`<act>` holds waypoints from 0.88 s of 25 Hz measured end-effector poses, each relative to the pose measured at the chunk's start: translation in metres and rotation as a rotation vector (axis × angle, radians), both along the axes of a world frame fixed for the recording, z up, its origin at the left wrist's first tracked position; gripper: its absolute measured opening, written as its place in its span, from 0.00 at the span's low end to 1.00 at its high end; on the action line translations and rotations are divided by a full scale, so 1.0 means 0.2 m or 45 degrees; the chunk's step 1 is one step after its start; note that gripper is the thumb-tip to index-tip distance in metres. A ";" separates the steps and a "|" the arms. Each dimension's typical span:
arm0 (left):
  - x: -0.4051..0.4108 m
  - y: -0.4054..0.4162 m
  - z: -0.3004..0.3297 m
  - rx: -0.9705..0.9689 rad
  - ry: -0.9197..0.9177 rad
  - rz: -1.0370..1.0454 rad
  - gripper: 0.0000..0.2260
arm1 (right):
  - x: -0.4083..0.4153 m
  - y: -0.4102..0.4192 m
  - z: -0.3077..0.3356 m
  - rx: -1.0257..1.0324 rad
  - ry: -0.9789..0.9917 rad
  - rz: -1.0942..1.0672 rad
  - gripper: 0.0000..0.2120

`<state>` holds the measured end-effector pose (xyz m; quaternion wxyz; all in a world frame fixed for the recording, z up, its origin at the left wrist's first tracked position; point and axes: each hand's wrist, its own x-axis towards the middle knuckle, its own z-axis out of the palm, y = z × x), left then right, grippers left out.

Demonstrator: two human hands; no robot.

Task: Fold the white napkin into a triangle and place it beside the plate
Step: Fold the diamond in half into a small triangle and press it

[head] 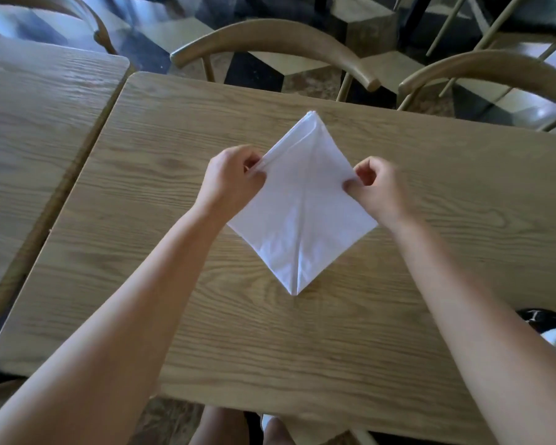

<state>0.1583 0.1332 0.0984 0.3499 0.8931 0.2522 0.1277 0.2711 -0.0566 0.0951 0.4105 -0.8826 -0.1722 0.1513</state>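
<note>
Soft, light napkin [302,213] on the table [430,284] — left hand [233,181] pinches its left edge, right hand [379,187] apparently its right; hold it by the corners.

A pale wood-grain surface [334,332] with rounded corners fills most of the view, and a second matching table [39,123] stands just beside it on the left with a narrow gap between. Across the far edge stand curved-back wooden chairs [270,40], on a glossy floor [264,72] patterned in dark and light blocks.
</note>
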 end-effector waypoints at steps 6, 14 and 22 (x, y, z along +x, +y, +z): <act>-0.07 -0.05 0.25 0.203 -0.557 -0.138 0.04 | -0.02 -0.12 0.32 0.290 -0.620 0.119 0.06; -0.64 -0.30 -0.31 0.391 0.054 -0.633 0.23 | -0.53 -0.61 -0.30 -0.469 -0.724 0.566 0.17; -0.43 -0.50 -0.53 0.585 0.352 -0.638 0.29 | -0.52 -0.39 -0.52 -0.648 -0.518 0.527 0.29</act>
